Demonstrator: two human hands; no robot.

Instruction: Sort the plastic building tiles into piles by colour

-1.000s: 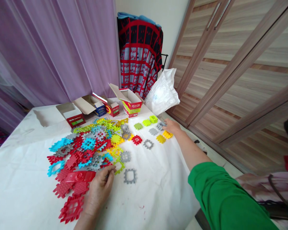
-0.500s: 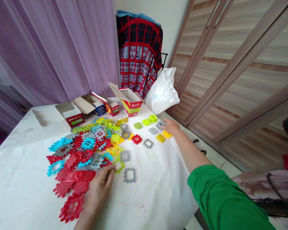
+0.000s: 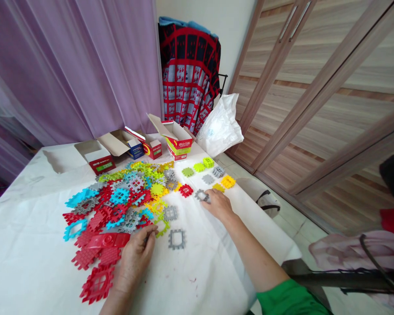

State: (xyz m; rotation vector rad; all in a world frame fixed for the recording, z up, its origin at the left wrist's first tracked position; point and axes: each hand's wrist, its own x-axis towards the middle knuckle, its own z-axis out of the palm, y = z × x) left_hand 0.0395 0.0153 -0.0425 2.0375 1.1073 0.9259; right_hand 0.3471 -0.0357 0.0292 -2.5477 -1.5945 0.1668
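My right hand (image 3: 218, 203) reaches over the middle of the table, its fingers closed on the right edge of a grey frame-shaped interlocking block (image 3: 201, 195). On the table's left half, my left hand (image 3: 138, 249) rests with curled fingers beside a red curved piece (image 3: 110, 239). Its fingertips meet a lime-green frame block (image 3: 163, 227); whether they grip it is hidden. Two more grey window-like blocks, one hollow (image 3: 177, 239) and one barred (image 3: 170, 213), lie between the hands. A red window block (image 3: 185, 190) sits just left of the right hand.
A heap of mixed interlocking blocks (image 3: 118, 197) spreads across the left. Beyond my right hand stand small groups of lime (image 3: 208, 162), grey (image 3: 218, 171) and yellow blocks (image 3: 228, 181). Open cardboard boxes (image 3: 101, 165) line the back, near a white plastic bag (image 3: 219, 127).
My right hand has come back from the grey blocks at the far right edge to the grey frame block nearer me. My left hand has stayed in place.
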